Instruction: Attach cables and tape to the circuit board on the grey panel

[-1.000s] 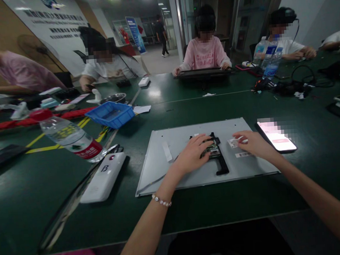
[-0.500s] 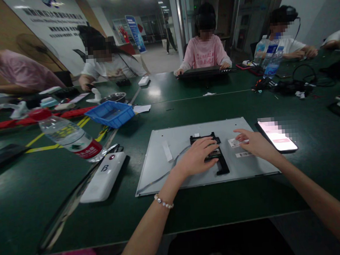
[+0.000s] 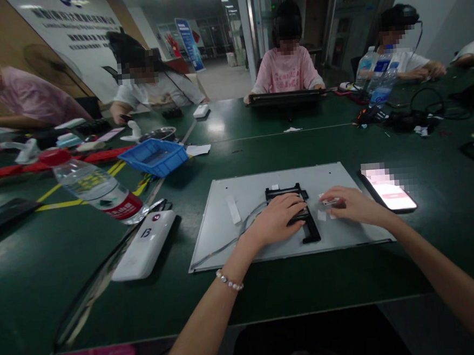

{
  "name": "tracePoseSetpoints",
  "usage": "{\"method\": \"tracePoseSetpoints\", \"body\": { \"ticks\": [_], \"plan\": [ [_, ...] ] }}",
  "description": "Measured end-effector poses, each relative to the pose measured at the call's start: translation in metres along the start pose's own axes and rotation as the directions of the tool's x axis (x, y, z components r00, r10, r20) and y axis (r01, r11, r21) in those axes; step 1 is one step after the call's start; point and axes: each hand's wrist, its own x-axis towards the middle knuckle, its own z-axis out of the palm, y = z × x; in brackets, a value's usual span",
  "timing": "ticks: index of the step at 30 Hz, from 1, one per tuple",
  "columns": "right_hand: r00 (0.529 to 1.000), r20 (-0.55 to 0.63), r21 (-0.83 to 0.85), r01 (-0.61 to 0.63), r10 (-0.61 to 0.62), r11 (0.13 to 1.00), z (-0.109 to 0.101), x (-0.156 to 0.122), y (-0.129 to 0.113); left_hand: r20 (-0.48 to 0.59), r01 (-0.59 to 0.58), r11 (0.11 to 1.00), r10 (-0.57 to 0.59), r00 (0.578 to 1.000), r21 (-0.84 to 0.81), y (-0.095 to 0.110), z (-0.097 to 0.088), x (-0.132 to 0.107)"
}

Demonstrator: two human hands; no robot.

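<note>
My left hand (image 3: pixel 278 217) lies palm down over a black plastic frame (image 3: pixel 312 229), its fingers stretched across it and the thumb apart. A small greenish edge shows beneath the fingertips; most of what lies there is hidden. The frame rests on a flat grey-white panel (image 3: pixel 216 227), with thin grey cables (image 3: pixel 221 249) running from under the hand to the lower left corner. To the right of the frame, my right hand (image 3: pixel 355 206) pinches a small silvery piece (image 3: pixel 331 202) just above the panel's labels (image 3: pixel 323 215). Its exact kind is too small to tell.
A lit phone (image 3: pixel 392 188) lies right of the panel. On the left are a white power bank (image 3: pixel 146 246), a tilted water bottle (image 3: pixel 99 187) and a blue tray (image 3: pixel 154 157). Several people sit around the green table (image 3: pixel 269 289); bottles (image 3: pixel 383 89) and black cables stand far right.
My right hand has moved slightly left, its fingers now closed around a small silvery piece. The left hand stays on the frame with its fingers closer together.
</note>
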Motion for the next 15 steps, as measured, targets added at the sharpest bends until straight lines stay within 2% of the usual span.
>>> {"method": "tracePoseSetpoints", "body": {
  "ticks": [2,5,12,15],
  "plan": [
    [0.992,0.098,-0.012,0.082,-0.081,0.997,-0.001,0.000,-0.009,-0.003,-0.003,1.000,0.003,1.000,0.003,-0.001,0.002,0.000],
    [0.982,0.143,-0.038,0.128,-0.122,0.991,0.001,0.001,-0.017,-0.005,-0.006,1.000,0.006,1.000,0.005,-0.002,0.003,0.000],
    [0.997,0.080,0.038,-0.006,0.003,0.999,0.007,0.002,-0.012,0.001,-0.002,1.000,0.002,1.000,0.004,-0.001,0.002,-0.001],
    [0.993,0.105,0.057,-0.064,0.057,0.996,0.006,0.002,-0.012,0.016,0.007,1.000,-0.007,1.000,0.000,0.000,0.001,-0.001]
  ]
}}
